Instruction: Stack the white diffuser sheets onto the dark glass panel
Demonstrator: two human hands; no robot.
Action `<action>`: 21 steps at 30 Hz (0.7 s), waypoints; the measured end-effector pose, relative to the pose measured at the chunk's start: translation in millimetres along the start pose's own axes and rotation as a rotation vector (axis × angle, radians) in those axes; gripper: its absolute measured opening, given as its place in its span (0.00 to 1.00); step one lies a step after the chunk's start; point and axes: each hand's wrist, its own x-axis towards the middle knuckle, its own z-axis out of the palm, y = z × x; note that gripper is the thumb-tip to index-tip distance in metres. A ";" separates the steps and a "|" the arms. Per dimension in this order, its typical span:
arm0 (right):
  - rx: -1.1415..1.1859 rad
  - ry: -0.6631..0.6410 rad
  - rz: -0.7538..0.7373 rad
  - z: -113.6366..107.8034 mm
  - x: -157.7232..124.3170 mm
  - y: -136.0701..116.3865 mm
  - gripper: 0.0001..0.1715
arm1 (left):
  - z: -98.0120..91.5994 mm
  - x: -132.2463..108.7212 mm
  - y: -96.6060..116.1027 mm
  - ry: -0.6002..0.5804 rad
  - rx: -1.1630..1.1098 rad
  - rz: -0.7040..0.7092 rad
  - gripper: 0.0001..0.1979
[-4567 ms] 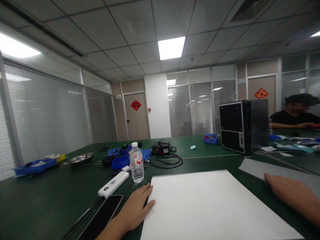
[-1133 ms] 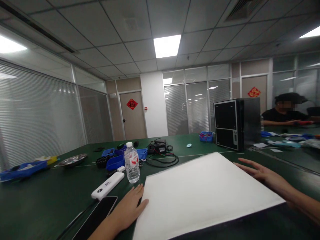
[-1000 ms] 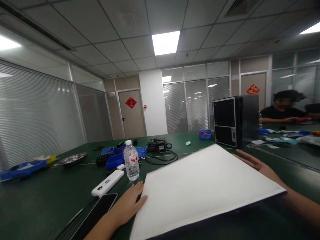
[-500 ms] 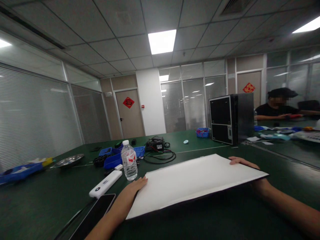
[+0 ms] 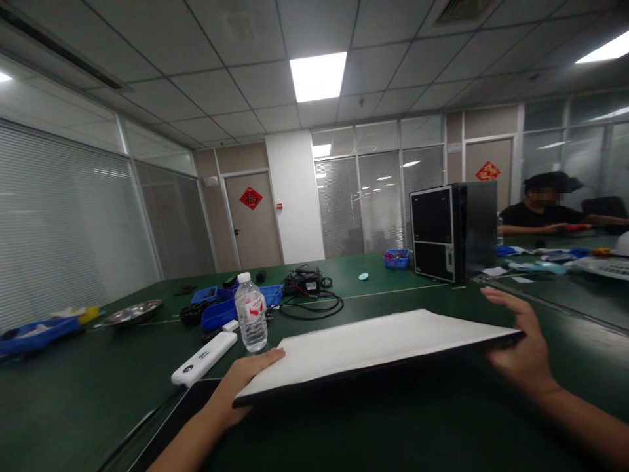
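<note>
A thin white board (image 5: 363,344) with a black edge is tilted above the green table in front of me, its upper face seen at a low angle. My left hand (image 5: 250,380) grips its left edge, fingers on top and the rest of the hand below. At the right corner, my right hand (image 5: 523,347) has its fingers stretched out and lifted off the white face, and the corner meets the palm side. Beyond my left hand stands a clear water bottle (image 5: 251,318) with a white cap. A dark flat device (image 5: 171,416) lies partly under my left forearm.
Left of the bottle lies a white power bank (image 5: 204,359). Behind are blue bins (image 5: 219,314), a black adapter with cables (image 5: 304,282) and a metal dish (image 5: 132,313). A computer tower (image 5: 452,229) stands at back right; a person (image 5: 545,213) sits beyond.
The board has tipped so that less of its white face shows and its black front edge is higher. My right hand's fingers have come up off its top and moved right.
</note>
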 end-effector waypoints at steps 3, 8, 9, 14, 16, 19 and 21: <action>-0.017 0.063 -0.113 -0.2 2.1 -7.9 0.45 | -11.5 -2.1 3.4 0.007 -0.002 0.012 0.25; -0.135 0.218 -0.264 -3.5 7.4 -22.0 0.46 | -18.9 -2.3 24.8 -0.049 0.081 0.034 0.24; -0.194 0.225 -0.357 -4.8 7.3 -26.3 0.45 | -17.4 -1.5 30.6 -0.079 0.118 0.033 0.25; -0.157 -0.278 -0.805 -0.2 -2.5 -64.8 0.39 | -2.0 1.1 54.3 -0.249 0.408 0.154 0.28; -0.122 -0.518 -1.015 9.3 -9.3 -83.8 0.38 | 2.9 0.1 59.2 -0.267 0.507 0.220 0.30; -0.157 -0.601 -1.139 23.8 -20.6 -100.1 0.26 | 6.7 -2.9 61.7 -0.245 0.564 0.286 0.30; -0.134 -0.541 -1.066 28.6 -28.1 -99.1 0.24 | 8.5 -5.0 61.0 -0.205 0.558 0.317 0.30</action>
